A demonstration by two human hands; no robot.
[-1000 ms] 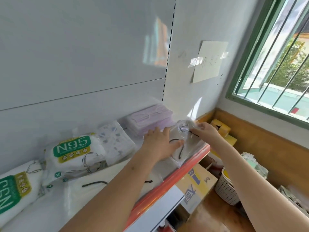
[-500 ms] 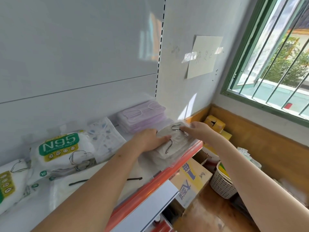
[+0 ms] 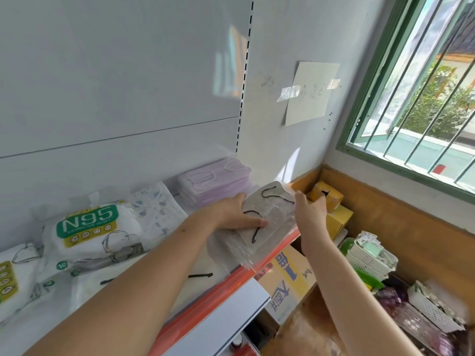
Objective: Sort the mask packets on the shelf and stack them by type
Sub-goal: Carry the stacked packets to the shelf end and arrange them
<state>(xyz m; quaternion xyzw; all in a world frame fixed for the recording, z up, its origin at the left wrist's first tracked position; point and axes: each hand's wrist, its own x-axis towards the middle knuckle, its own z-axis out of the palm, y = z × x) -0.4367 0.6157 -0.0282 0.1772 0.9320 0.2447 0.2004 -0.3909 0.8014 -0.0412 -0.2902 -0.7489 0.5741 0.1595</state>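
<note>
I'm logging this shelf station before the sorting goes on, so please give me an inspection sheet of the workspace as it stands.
Surface: white shelf with an orange front edge.
Job's things: clear packet of pale masks with black loops at the shelf's right end; purple mask stack behind it; patterned mask packet; N95 packet; second N95 packet, cut off at the frame's left edge.
Clutter: nothing seen on the shelf.
Hands: left hand lies flat on the clear packet; right hand holds its right edge, fingers hidden.
Cables: nothing seen.
Surroundings: taped paper note, barred window, yellow boxes, white baskets.
</note>
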